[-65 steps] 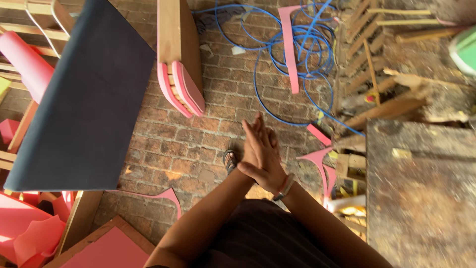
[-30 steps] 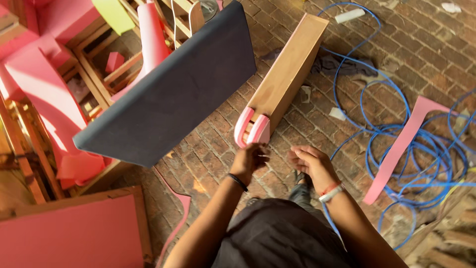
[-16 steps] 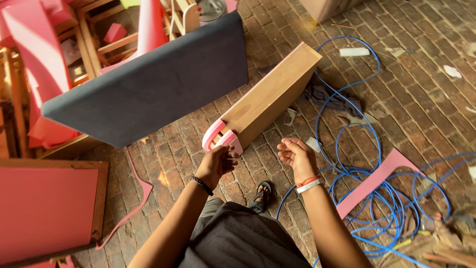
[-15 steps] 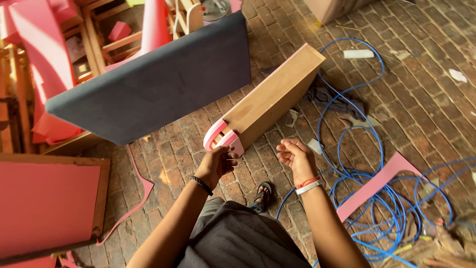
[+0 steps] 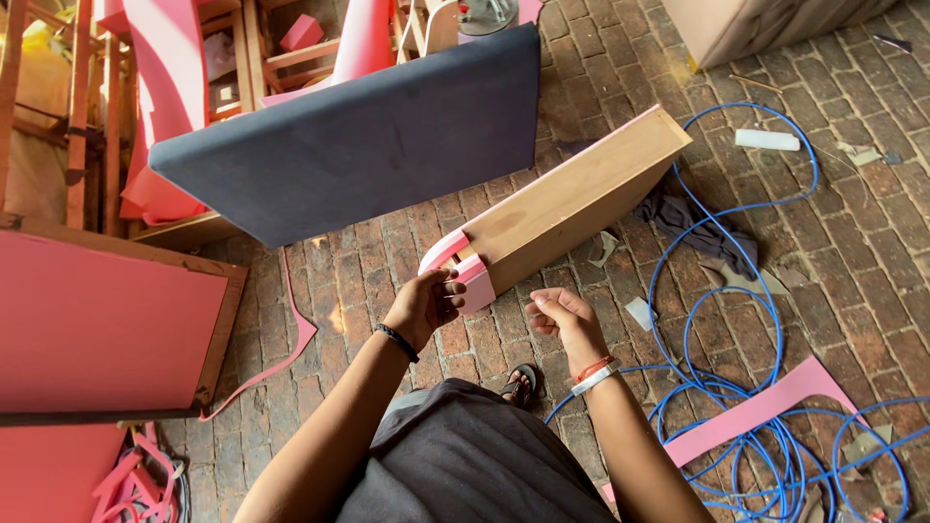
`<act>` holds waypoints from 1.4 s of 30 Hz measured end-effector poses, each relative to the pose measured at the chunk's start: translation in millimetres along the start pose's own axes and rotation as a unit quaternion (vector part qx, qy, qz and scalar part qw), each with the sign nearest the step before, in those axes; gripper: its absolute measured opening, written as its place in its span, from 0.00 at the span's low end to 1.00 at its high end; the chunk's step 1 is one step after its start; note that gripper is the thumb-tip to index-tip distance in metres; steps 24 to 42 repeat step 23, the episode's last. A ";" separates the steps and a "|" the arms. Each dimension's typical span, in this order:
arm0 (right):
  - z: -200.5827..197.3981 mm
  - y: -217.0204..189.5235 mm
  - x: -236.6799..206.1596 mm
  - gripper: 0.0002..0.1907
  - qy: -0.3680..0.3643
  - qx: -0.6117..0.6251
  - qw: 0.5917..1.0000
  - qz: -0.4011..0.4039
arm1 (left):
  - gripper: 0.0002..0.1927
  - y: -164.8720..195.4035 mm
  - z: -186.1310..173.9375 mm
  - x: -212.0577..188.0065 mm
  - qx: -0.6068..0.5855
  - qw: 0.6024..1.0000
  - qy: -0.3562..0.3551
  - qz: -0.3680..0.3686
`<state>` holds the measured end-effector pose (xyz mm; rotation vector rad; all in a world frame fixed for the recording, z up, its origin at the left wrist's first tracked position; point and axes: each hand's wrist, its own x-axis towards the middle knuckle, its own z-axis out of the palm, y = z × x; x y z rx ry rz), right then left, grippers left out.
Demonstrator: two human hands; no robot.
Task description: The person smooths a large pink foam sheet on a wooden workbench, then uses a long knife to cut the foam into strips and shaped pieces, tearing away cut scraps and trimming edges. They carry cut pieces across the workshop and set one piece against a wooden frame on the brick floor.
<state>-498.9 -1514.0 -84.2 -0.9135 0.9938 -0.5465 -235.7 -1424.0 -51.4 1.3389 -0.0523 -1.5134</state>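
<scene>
Left hand: the left hand [image 5: 423,305] is curling its fingers [image 5: 448,288] onto the pink foam end of the wooden box, so it's gripping that padded tip, a dark band sitting on the wrist.

Right hand: the right hand [image 5: 562,318] is hanging just beside the same end, fingers loosely curled in, not touching anything as far as I can see. Two bands on that wrist, one red, one white.

Wooden box: one long wooden box [image 5: 572,199] is lying on the brick floor [image 5: 387,261], running from right in front of the person up toward the top right corner of the floor area in view. One pink foam wrap [image 5: 465,271] is folding around its near end.

Dark panel: one big dark upholstered panel [image 5: 358,140] is sitting just left of the box, tilted, near the top edge.

Pink panels: one framed pink panel [image 5: 107,324] is lying at the left edge, with a second pink surface [image 5: 44,475] showing in the bottom left corner.

Hose: one blue hose [image 5: 736,320] is looping in lots of coils along the right side.

Foam strip: one long pink strip [image 5: 751,412] is lying among the coils, well apart from the hands.

Foot: one sandalled foot [image 5: 521,384] is showing between the arms.
</scene>
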 end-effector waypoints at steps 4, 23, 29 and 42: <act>10.3 2.4 10.1 0.11 0.002 -0.005 1.000 0.011 | 0.09 7.9 -12.3 -0.4 -0.031 1.000 -0.003 0.003; 128.4 -127.3 23.0 0.18 0.049 -0.026 0.926 -0.373 | 0.08 75.0 -139.8 9.8 -0.208 0.974 0.016 0.090; 128.4 -127.3 23.0 0.18 0.049 -0.026 0.926 -0.373 | 0.08 75.0 -139.8 9.8 -0.208 0.974 0.016 0.090; 128.4 -127.3 23.0 0.18 0.049 -0.026 0.926 -0.373 | 0.08 75.0 -139.8 9.8 -0.208 0.974 0.016 0.090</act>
